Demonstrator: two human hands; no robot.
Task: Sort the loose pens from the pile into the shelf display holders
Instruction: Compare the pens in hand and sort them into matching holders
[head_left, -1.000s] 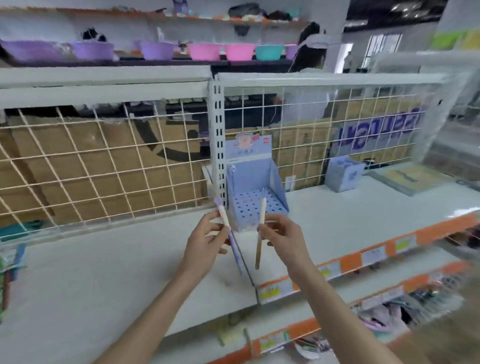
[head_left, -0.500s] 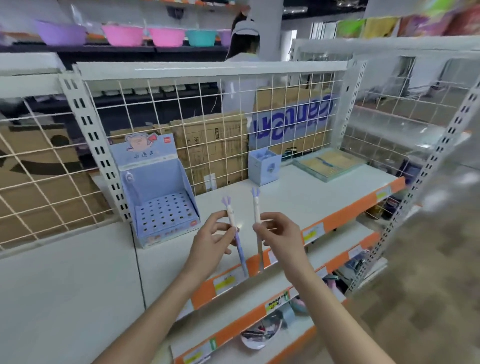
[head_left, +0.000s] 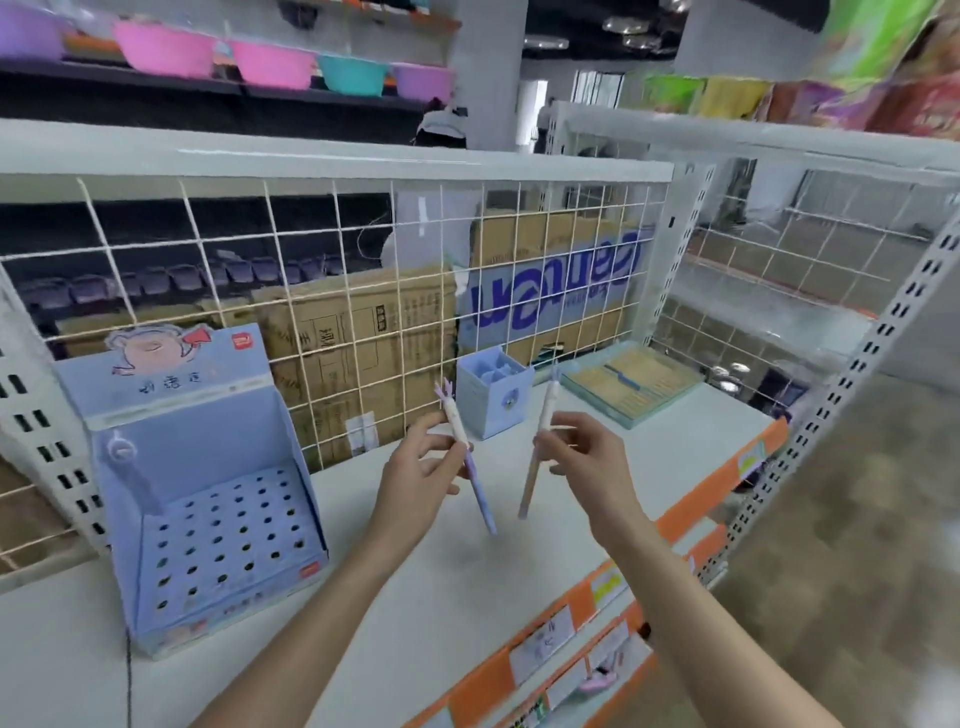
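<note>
My left hand (head_left: 415, 475) pinches a white-and-purple pen (head_left: 480, 499) with a decorated top, held upright over the white shelf (head_left: 395, 613). My right hand (head_left: 587, 462) grips a second pen (head_left: 532, 483), white above and pinkish below, a short gap to the right of the first. A light blue cardboard display holder (head_left: 208, 519) with a perforated base of empty holes stands at the left of the shelf; one pen stands in its back left corner. A small blue box holder (head_left: 493, 395) with compartments sits behind the pens, near the wire grid.
A white wire grid (head_left: 332, 291) backs the shelf, with cardboard boxes behind it. A flat teal tray (head_left: 631, 384) lies at the far right of the shelf. Orange price strips (head_left: 701, 499) edge the shelf front. A perforated upright (head_left: 852, 384) stands right.
The view has swung right, so the blue display holder now sits at the left. Both hands keep their pens and have spread slightly apart, nearer the small blue box.
</note>
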